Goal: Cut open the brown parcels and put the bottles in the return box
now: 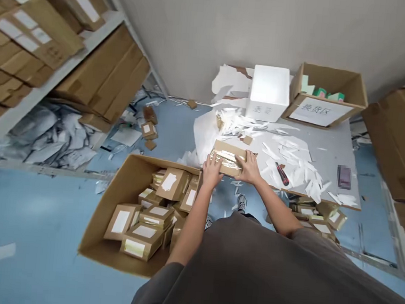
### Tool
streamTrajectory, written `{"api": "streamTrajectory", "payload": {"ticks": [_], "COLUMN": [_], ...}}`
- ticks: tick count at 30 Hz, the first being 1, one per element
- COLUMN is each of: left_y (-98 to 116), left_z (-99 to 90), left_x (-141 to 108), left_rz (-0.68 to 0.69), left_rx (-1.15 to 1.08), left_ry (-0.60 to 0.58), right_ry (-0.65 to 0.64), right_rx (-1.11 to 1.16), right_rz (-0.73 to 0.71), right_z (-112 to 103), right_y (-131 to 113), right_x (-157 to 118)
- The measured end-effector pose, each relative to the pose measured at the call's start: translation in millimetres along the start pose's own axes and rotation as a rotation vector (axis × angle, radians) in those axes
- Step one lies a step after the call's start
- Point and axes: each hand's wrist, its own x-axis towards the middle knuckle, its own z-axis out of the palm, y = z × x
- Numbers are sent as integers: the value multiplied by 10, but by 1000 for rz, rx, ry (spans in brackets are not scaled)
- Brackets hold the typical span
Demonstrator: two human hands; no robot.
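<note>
A flat brown cardboard box [229, 148] with shiny clear tape across its top is at the near edge of the grey table. My left hand [212, 173] grips its near left corner, fingers over the top. On its right end rests my right hand [249, 169], with the fingers curled over the edge and thumb side. The undersides of both hands are hidden. To the right of the box lies a red and black utility knife [282, 173] among white paper strips [296, 158]. A small brown cardboard scrap [247, 140] is just behind the box.
A large open carton [114, 189] of taped small boxes stands on the floor at my left. At the table's back are a white foam box [270, 89] and an open labelled carton [330, 94]. Shelving [91, 43] with cartons rises on the left; more boxes [320, 219] sit under the table.
</note>
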Motion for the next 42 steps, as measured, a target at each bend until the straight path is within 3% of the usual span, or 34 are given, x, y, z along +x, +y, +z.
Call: {"api": "streamTrajectory", "payload": {"ticks": [3, 5, 7, 9, 14, 20, 23, 27, 29, 31, 33, 36, 39, 42], "left_y": [628, 999, 1266, 1399, 1288, 1125, 1138, 1170, 1203, 1252, 1304, 1342, 1334, 1337], "left_z": [382, 632, 833, 947, 855, 640, 612, 578, 577, 604, 652, 720, 761, 807], "left_x": [483, 704, 838, 905, 1078, 1512, 1536, 1375, 1327, 1340, 1393, 1465, 1456, 1408], "left_rz": [59, 107, 148, 150, 180, 313, 287, 241, 223, 207, 192, 171, 136, 103], "left_rx": [-2, -7, -6, 3, 28, 82, 82, 36, 15, 28, 66, 107, 115, 108], "left_ry": [-80, -197, -314, -380, -463, -527, -514, -527, -503, -463, -457, -484, -474, -433], "right_ry": [8, 4, 0, -3, -86, -175, -186, -5, 100, 127, 80, -89, -281, -340], "right_rx": [1, 6, 13, 42, 146, 137, 148, 272, 316, 332, 325, 289, 227, 139], "right_rz": [212, 376, 477, 476, 338, 342, 338, 340, 440, 600, 741, 862, 899, 900], "right_z": [117, 183, 195, 151, 50, 160, 179, 224, 271, 323, 375, 472, 602, 719], "right_y": [580, 849, 1059, 1245, 1535, 1275, 1286, 1716, 2042, 2372, 2658, 2941, 3041, 3034], "right_x": [-173, -256, -307, -346, -566, -932, -975, -962, -955, -936, -890, -768, -640, -561]}}
